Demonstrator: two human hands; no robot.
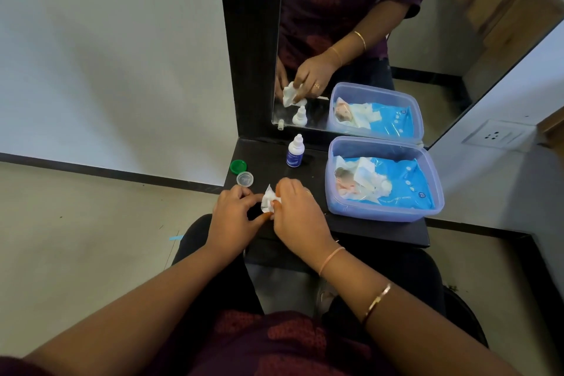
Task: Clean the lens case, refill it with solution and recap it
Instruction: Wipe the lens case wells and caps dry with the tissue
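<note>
Both my hands meet over the front of the dark shelf (378, 230). A crumpled white wipe (269, 200) is pinched in my right hand (300, 217). My left hand (233, 217) closes its fingers against the wipe from the left; the lens case itself is hidden under the fingers and wipe. Two loose caps lie at the shelf's left edge: a green cap (238, 166) and a clear cap (245, 178) just in front of it. A small white solution bottle (295, 151) with a blue label stands upright behind my hands, capped.
A translucent blue plastic box (427, 174) holding a blue pack of wet wipes (396, 183) fills the shelf's right half. A black-framed mirror (351, 24) stands right behind the shelf, reflecting my hands and the box. A wall socket (497, 136) is at right.
</note>
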